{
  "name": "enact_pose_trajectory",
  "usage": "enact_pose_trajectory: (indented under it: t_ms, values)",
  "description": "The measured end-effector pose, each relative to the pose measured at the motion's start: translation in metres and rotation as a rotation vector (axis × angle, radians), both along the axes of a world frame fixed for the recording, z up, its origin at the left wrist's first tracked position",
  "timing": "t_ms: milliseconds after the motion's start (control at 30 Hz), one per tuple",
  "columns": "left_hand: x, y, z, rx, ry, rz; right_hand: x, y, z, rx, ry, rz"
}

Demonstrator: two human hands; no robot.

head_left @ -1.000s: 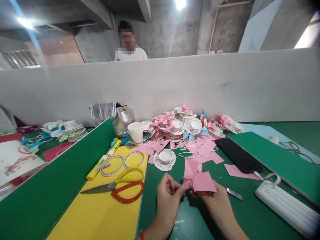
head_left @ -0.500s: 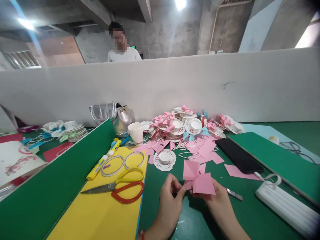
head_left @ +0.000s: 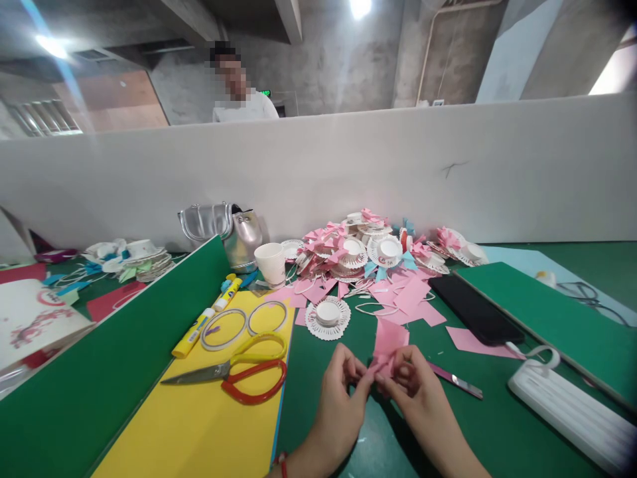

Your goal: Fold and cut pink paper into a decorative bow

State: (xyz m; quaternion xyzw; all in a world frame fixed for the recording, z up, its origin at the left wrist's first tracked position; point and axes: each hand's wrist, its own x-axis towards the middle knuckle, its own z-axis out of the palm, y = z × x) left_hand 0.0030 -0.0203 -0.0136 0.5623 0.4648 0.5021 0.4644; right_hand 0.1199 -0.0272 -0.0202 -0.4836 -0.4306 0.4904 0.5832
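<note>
A piece of folded pink paper (head_left: 391, 337) is held up over the green table between my two hands. My left hand (head_left: 344, 392) pinches its lower left part between thumb and fingers. From the other side, my right hand (head_left: 415, 382) grips the lower right part, fingertips close to the left ones. Part of the paper is hidden behind the fingers. Just beyond my hands lies a small white hat shape (head_left: 328, 318) made of a paper cup base on a fringed round brim. A slim cutter knife (head_left: 456, 380) rests to the right of my right hand.
Scissors (head_left: 233, 378), tape rings (head_left: 223, 330) and glue sticks (head_left: 193, 334) lie on yellow paper (head_left: 189, 431). Green dividers (head_left: 124, 338) flank the space. Behind are a paper cup (head_left: 271, 264) and piled paper hats (head_left: 348, 249). A phone (head_left: 475, 311) and white power bank (head_left: 572, 411) sit right.
The pink paper has been turned and gathered narrower, its broad right flap no longer facing up. My right hand has shifted its grip, its fingers now nearer my left fingertips. More of the cutter knife shows.
</note>
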Motion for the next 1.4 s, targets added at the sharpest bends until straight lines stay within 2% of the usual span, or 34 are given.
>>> enact_pose_trajectory:
  t_ms: [167, 300, 367, 467, 567, 667, 800, 967, 1133, 1267, 1400]
  values:
    - [0.001, 0.001, 0.009, -0.115, -0.119, 0.031, 0.000, 0.001, 0.005, -0.047, 0.116, -0.020]
    - [-0.001, 0.001, 0.012, -0.143, -0.143, 0.018, 0.004, 0.002, 0.005, -0.069, 0.014, -0.020]
    - [-0.002, 0.001, 0.012, -0.145, -0.162, -0.003, 0.005, 0.002, 0.004, -0.082, -0.047, -0.018]
    - [-0.002, 0.001, 0.012, -0.133, -0.171, -0.010, 0.003, 0.003, 0.002, -0.057, 0.015, -0.013]
    - [-0.001, 0.001, 0.011, -0.094, -0.119, -0.015, -0.001, 0.003, 0.001, -0.023, 0.073, -0.013]
    - [0.000, 0.000, 0.009, -0.037, -0.046, -0.034, -0.003, 0.004, -0.001, -0.042, 0.010, 0.015]
    - [0.002, 0.000, 0.006, -0.015, -0.037, -0.007, -0.001, 0.004, -0.003, -0.031, -0.042, -0.066]
    - [0.002, -0.001, 0.008, -0.023, -0.077, 0.035, 0.007, 0.002, 0.003, -0.014, -0.151, -0.076]
    - [0.001, 0.000, 0.008, -0.039, -0.108, 0.040, 0.009, 0.002, 0.006, 0.033, -0.225, -0.182]
    - [-0.001, 0.003, 0.006, -0.081, -0.150, 0.022, 0.011, 0.005, 0.004, 0.063, -0.254, -0.211]
    - [-0.005, 0.005, 0.003, -0.104, -0.196, 0.028, 0.021, 0.008, -0.001, 0.024, -0.310, -0.252]
